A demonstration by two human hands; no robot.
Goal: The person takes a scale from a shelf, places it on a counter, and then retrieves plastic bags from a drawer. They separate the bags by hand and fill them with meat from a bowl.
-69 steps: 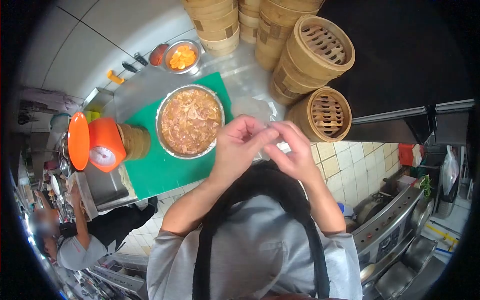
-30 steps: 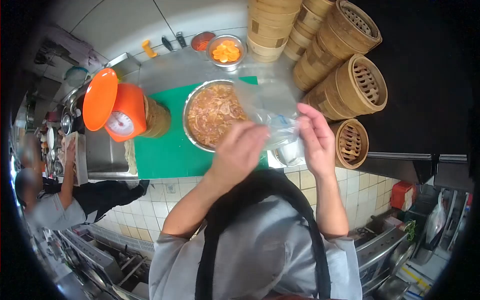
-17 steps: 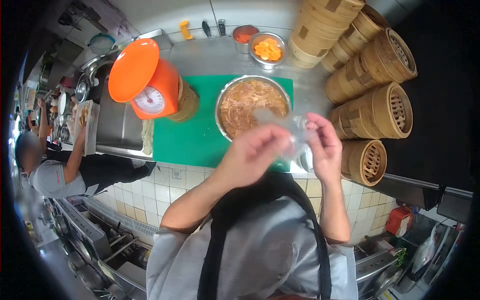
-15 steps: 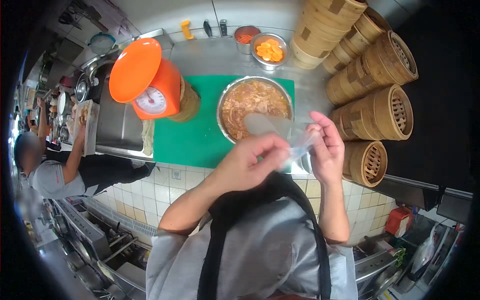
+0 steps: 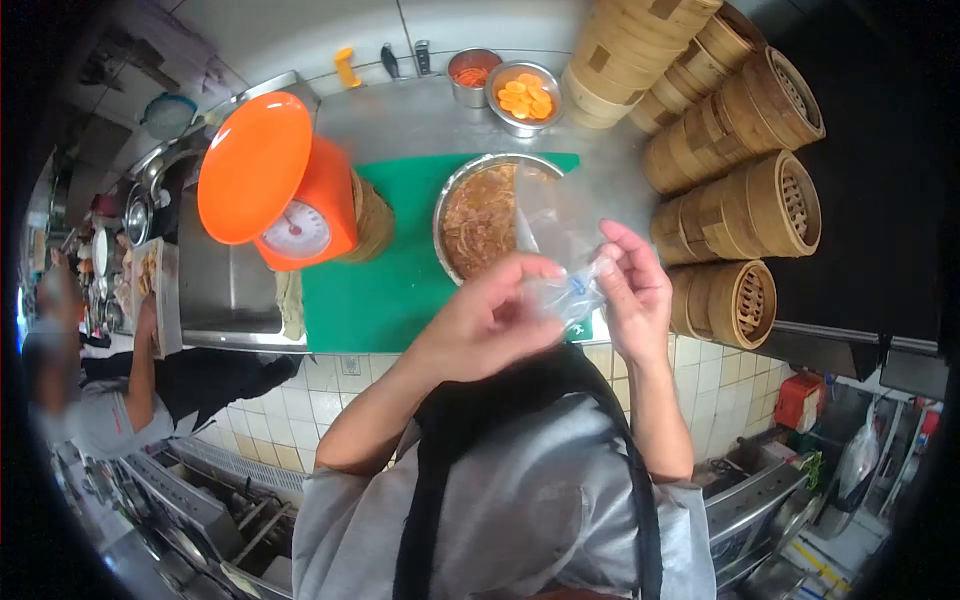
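Note:
Both my hands hold a clear plastic bag (image 5: 557,240) in front of my chest. My left hand (image 5: 490,318) pinches its lower edge with thumb and fingers. On the bag's right side, my right hand (image 5: 633,295) grips it. The bag stands up over a large metal bowl (image 5: 478,222) filled with brown marinated meat, which sits on a green cutting board (image 5: 385,283).
An orange kitchen scale (image 5: 290,205) stands left of the bowl. Two small metal bowls, one with orange slices (image 5: 522,95), sit at the back. Stacked bamboo steamers (image 5: 735,150) fill the right side. Another person (image 5: 95,400) works at the far left.
The bag has been pulled open and upright between my hands, after they were pressed together at its edge. The view has shifted a little; the bowl and scale stayed put.

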